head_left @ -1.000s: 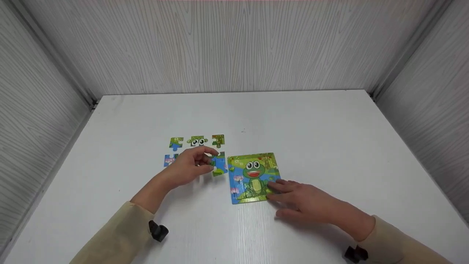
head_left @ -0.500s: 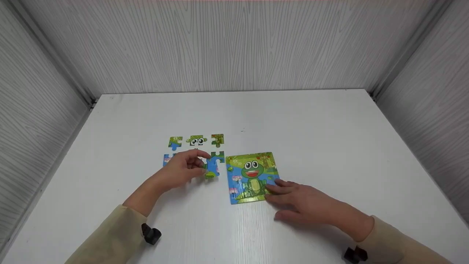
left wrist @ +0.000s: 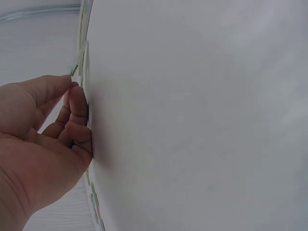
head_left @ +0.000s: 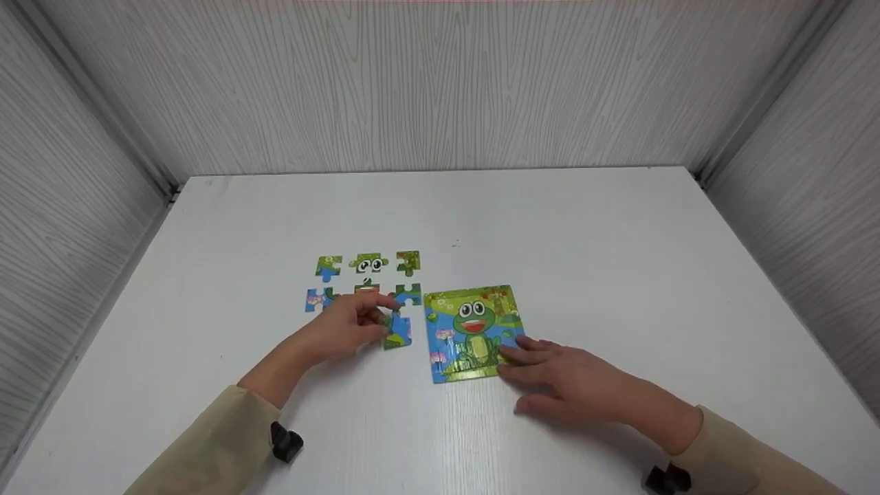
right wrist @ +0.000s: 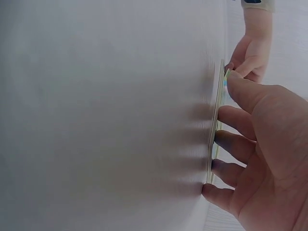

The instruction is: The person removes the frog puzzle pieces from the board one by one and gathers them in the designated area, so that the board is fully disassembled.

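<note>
My left hand (head_left: 347, 330) pinches a blue and green jigsaw piece (head_left: 399, 333) between thumb and fingers. The piece, seen edge-on in the left wrist view (left wrist: 81, 61), is tilted over the white table. It sits in front of the right column of loose jigsaw pieces, left of a square frog puzzle board (head_left: 445, 317). The board carries a smiling green frog picture. On its lower right edge rest the spread fingertips of my right hand (head_left: 574, 379), with the thumb nearer me. The right wrist view shows the board's thin edge (right wrist: 214, 125) at those fingers.
Several loose pieces lie in rows beyond the left hand: a corner piece (head_left: 328, 267), an eye piece (head_left: 369, 264) and a tree piece (head_left: 408, 262). Below these are a pink-flower piece (head_left: 315, 300) and a blue-green piece (head_left: 409, 294). A wood-grain panel (head_left: 440, 82) stands behind the table (head_left: 584, 227).
The left hand has drawn its jigsaw piece left, away from the board, then toward me, uncovering the blue-green piece behind. The right hand has stayed at the board's edge.
</note>
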`<state>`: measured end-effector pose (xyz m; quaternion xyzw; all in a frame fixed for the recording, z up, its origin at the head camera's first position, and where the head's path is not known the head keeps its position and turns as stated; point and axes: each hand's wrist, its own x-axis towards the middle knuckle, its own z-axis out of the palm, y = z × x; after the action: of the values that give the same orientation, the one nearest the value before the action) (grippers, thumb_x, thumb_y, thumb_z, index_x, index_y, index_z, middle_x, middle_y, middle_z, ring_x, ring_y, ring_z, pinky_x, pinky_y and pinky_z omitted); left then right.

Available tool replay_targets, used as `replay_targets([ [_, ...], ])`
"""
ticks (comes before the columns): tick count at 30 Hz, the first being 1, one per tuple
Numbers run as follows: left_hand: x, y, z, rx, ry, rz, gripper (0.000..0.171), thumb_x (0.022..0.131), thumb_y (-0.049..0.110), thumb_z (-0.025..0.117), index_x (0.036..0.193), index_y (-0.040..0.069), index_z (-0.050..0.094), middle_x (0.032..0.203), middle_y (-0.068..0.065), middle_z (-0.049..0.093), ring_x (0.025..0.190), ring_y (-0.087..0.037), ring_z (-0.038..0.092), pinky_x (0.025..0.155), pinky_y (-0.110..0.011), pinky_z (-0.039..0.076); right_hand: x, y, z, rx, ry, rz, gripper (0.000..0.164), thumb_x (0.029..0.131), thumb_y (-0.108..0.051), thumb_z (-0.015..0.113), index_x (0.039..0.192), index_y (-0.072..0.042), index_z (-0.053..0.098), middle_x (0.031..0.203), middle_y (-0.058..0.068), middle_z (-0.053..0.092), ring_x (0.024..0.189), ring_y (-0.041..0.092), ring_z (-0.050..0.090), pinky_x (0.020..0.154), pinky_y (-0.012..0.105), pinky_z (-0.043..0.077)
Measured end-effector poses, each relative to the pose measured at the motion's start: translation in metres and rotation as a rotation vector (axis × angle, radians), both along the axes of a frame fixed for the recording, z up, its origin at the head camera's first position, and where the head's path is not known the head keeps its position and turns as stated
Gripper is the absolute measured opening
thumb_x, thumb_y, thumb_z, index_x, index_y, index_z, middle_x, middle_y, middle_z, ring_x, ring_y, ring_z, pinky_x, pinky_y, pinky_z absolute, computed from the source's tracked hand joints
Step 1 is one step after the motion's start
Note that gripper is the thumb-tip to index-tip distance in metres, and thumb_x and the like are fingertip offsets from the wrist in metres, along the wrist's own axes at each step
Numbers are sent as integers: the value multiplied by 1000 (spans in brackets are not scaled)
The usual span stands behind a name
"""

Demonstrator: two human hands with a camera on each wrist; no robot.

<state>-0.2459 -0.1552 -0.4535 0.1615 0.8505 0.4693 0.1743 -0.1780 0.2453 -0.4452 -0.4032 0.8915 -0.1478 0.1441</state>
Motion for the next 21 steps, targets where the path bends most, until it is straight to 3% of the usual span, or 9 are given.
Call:
replay_targets([
  [9, 5, 8, 2, -92, 2, -2, 36, 102, 12, 68, 137, 16, 70, 107, -3, 63, 99, -24, 55, 83, -37, 46, 0, 0, 0, 0, 14, 7, 60, 106, -55, 58, 155, -21, 57, 166, 2, 41, 155, 35, 34, 118, 56, 37],
  [16, 4, 9, 0, -122, 66, -41, 46, 92, 18, 82, 136, 13, 70, 103, -2, 64, 90, -20, 55, 80, -36, 47, 1, 1, 3, -23, -17, -16, 57, 105, -53, 61, 154, -23, 58, 166, 1, 42, 155, 33, 33, 118, 57, 37],
  [21, 3, 11, -1, -147, 81, -34, 48, 90, 17, 84, 136, 15, 69, 105, -1, 64, 94, -20, 55, 83, -36, 47, 0, 2, 3, -11, -18, -30, 58, 105, -56, 60, 154, -25, 59, 166, -1, 42, 156, 31, 33, 118, 56, 38],
])
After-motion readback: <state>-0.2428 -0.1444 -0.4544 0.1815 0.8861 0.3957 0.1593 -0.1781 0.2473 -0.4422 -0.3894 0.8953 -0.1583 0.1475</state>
